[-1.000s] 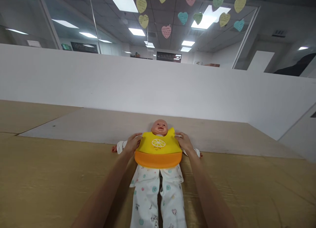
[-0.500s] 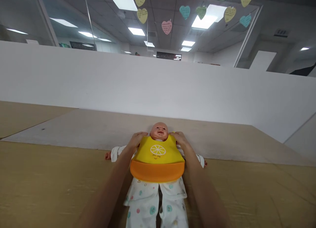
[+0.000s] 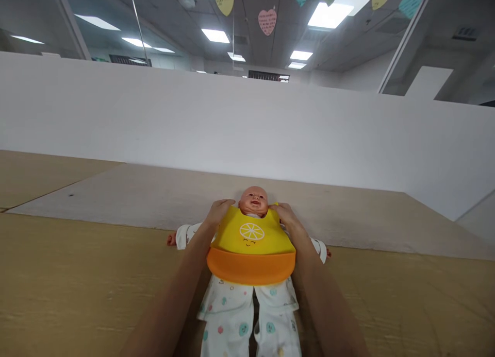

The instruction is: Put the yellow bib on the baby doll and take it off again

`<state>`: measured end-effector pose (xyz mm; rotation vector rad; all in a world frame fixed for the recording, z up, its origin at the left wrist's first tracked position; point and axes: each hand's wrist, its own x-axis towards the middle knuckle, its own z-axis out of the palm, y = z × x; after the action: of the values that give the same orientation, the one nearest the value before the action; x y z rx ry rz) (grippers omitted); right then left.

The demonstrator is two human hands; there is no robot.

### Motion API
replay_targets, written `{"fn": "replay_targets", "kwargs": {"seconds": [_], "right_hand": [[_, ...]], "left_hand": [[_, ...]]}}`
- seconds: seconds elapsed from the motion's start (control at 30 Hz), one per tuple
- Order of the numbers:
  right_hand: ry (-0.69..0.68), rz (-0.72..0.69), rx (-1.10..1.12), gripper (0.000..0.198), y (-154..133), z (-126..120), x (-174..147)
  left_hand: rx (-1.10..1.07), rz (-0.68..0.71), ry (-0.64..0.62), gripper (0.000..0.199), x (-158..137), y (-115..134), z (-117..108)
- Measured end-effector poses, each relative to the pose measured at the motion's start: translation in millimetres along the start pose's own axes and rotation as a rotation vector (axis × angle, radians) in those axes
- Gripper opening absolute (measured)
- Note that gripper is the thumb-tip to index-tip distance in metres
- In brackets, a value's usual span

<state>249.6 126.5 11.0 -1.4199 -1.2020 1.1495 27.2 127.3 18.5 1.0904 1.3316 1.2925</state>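
Note:
A baby doll (image 3: pixel 253 198) lies on its back, head toward the wall, arms spread out sideways. It wears white pyjamas (image 3: pixel 232 308) with coloured spots. Over its chest lies a yellow bib (image 3: pixel 232 232) with a white citrus slice and a smiling face, and an orange pocket along the bottom. My left hand (image 3: pixel 219 213) grips the bib's upper edge beside the doll's neck. On the other side, my right hand (image 3: pixel 285 214) holds the opposite top strap, whose yellow tip shows above the fingers. The fingertips of both hands are partly hidden.
The doll rests across a wooden surface (image 3: pixel 96 274) and a paler greyish panel (image 3: pixel 162 192). Behind rises a white low wall (image 3: pixel 232 125) topped by glass, with heart-shaped notes (image 3: pixel 267 21) stuck on it. A seam runs along the boards at left.
The view has tilted slightly down and shifted, so the wall and notes sit higher. Both hands stay at the bib's top corners beside the neck, with little visible movement.

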Motion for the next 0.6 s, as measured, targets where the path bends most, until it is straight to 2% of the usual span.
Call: {"fn": "replay_targets", "kwargs": {"seconds": [0.23, 0.37, 0.47, 0.6], "right_hand": [[0.090, -0.020, 0.110, 0.012, 1.7, 2.1, 16.8], [0.107, -0.051, 0.210, 0.014, 4.2, 5.5, 20.5], [0.088, -0.016, 0.287, 0.014, 8.8, 7.7, 22.2], [0.040, 0.063, 0.378, 0.016, 16.7, 10.2, 26.4]], "left_hand": [[-0.028, 0.053, -0.072, 0.016, 4.3, -6.4, 1.1], [-0.094, -0.005, -0.091, 0.017, 5.9, -11.3, 3.3], [-0.156, -0.050, -0.093, 0.020, 6.5, -14.8, 5.6], [-0.263, -0.136, -0.052, 0.040, 7.0, -17.2, 9.0]]}}
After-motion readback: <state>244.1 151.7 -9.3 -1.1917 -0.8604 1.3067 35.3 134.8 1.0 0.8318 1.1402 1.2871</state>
